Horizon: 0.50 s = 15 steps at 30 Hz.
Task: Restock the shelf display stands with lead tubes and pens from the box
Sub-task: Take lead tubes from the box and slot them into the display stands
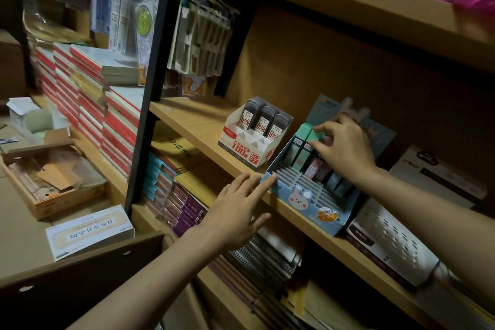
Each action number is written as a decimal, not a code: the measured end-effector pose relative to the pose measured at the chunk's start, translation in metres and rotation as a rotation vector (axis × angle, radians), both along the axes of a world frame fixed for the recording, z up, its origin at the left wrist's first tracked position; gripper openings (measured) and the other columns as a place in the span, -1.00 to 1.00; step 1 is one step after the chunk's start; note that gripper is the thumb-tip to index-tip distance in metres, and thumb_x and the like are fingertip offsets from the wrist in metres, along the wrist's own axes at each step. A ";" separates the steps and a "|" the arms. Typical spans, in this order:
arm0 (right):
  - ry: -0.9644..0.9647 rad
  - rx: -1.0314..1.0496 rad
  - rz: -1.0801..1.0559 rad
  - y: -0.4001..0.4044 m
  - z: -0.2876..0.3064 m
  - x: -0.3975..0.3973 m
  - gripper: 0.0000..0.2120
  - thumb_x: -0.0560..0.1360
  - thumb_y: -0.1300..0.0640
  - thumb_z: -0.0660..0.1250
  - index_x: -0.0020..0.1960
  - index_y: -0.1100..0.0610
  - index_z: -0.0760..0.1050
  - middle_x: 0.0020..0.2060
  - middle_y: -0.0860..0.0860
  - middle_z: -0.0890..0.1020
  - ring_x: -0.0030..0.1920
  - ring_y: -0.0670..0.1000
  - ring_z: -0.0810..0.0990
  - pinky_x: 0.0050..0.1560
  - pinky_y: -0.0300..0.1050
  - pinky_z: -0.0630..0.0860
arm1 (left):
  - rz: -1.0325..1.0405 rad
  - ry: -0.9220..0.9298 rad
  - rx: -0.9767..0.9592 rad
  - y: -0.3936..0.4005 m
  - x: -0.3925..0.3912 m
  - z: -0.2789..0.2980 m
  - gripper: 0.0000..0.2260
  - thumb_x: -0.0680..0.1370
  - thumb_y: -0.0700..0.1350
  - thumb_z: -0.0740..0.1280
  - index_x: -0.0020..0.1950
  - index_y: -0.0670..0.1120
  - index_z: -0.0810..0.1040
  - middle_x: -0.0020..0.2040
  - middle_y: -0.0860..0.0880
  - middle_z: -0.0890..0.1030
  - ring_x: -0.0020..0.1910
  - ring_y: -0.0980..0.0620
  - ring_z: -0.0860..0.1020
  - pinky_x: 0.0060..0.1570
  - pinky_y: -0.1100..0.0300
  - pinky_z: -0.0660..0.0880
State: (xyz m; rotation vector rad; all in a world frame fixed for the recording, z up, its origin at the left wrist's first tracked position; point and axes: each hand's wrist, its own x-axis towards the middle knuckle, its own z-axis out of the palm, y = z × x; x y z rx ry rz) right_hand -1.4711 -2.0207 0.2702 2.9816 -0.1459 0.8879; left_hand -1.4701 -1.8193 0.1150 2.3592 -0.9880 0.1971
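A long light-wood shelf board (203, 126) ran from upper left down to lower right, carrying two cardboard display stands side by side. The larger, a pale blue cardboard stand with a cartoon rabbit on its front (308, 197), sat tilted back, probably so its slotted rows showed their stock to a shopper; the front slots looked bare, the back ones filled. Just to its left stood a smaller white and red cardboard stand (247, 147) with three dark lead tubes (263, 122) upright at the back. The left hand (235, 211) lay with fingers spread and straight, fingertips touching the blue stand's front left corner, seemingly to steady it. The right hand (345, 147) reached over the back rows, thumb and fingers pinching a mint green lead tube (308, 132), apparently seating it into a slot. An open cardboard box (51, 182) lay on the floor at far left, well apart, its contents blurred
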 end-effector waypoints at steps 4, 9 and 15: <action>0.049 0.001 -0.038 0.004 0.004 -0.005 -0.61 0.49 0.02 0.43 0.28 0.10 0.57 0.10 0.09 0.54 0.13 0.13 0.54 0.20 0.17 0.48 | -0.030 0.010 0.002 0.001 -0.003 -0.001 -0.22 0.59 0.16 0.23 0.40 0.33 -0.42 0.60 0.09 -0.16 0.55 0.04 -0.25 0.47 0.04 -0.16; -0.011 0.096 0.120 0.021 0.006 -0.030 -0.46 0.51 0.05 0.40 0.46 0.07 0.36 0.28 0.07 0.43 0.32 0.08 0.39 0.36 0.17 0.36 | -0.045 -0.037 -0.098 0.020 -0.012 -0.001 -0.24 0.58 0.07 0.29 0.52 0.32 -0.22 0.59 0.13 -0.14 0.56 0.10 -0.18 0.47 0.13 -0.09; 0.127 -0.005 0.732 0.103 -0.044 -0.073 -0.65 0.51 0.00 0.33 0.26 0.09 0.50 0.18 0.00 0.49 0.19 -0.04 0.46 0.20 -0.18 0.42 | 0.108 0.341 -0.329 0.073 -0.049 -0.022 -0.65 0.58 -0.06 0.33 0.35 0.00 0.43 0.25 0.00 0.55 0.22 0.08 0.52 0.27 0.09 0.45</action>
